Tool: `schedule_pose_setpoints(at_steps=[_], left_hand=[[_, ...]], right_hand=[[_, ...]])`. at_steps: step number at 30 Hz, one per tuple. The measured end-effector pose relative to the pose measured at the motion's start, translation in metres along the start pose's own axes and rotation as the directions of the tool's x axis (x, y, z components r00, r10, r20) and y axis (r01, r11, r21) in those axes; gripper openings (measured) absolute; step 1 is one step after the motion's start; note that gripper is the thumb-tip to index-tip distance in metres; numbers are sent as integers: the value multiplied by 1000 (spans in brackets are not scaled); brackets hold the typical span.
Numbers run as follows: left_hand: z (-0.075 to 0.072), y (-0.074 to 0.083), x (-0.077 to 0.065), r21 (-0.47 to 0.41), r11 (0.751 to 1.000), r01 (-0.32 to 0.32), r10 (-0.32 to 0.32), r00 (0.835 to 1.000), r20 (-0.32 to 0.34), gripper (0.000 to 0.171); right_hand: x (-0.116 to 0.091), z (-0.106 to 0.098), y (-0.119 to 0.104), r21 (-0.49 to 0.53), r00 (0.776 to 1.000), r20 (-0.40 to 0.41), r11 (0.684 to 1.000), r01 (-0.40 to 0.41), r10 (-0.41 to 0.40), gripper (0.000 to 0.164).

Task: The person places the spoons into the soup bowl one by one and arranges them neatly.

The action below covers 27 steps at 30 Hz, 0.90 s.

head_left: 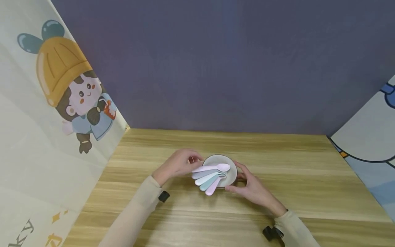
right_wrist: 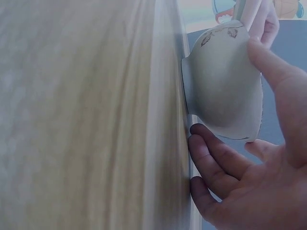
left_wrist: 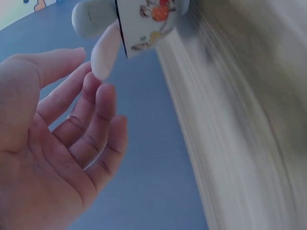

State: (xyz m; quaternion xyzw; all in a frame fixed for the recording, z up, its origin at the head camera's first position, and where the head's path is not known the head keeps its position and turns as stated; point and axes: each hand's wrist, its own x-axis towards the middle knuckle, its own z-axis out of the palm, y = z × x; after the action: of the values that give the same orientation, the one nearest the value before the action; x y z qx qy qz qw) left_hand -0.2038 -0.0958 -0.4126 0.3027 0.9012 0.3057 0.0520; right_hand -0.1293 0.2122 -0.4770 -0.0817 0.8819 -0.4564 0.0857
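A small white bowl with a dark rim stands on the wooden table. Several pastel spoons lie fanned in it, their handles sticking out over the rim toward the left. My right hand holds the bowl from the right, thumb and index finger at its rim; in the right wrist view other fingers rest low beside its foot. On the left, my left hand is at the handle ends, fingers loosely bent. In the left wrist view a pale pink handle has its tip right by the fingertips, not enclosed by them.
The wooden table meets a dark blue-grey wall at the back. A pale panel with a cartoon figure borders the left side, and another printed panel borders the right.
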Motion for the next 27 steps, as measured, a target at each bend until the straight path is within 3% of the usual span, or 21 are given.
schedule_pose_setpoints(at_steps=[5,12,21,27], left_hand=[[-1,-10,-18,-23,1000,2,-4,996,-94,22],[2,-16,-36,-41,998,51,-58,976,-211,16],[13,-21,-49,27,998,49,-43,978,-202,11],[20,-20,-59,44,996,79,-70,982,-177,12]], right_hand=[[-2,1,2,8,1000,2,1000,-15,15,111],[-1,-1,6,11,1000,3,1000,-8,8,110],[2,-4,5,9,1000,7,1000,26,-26,106],[3,-10,7,10,999,35,999,33,-34,112]])
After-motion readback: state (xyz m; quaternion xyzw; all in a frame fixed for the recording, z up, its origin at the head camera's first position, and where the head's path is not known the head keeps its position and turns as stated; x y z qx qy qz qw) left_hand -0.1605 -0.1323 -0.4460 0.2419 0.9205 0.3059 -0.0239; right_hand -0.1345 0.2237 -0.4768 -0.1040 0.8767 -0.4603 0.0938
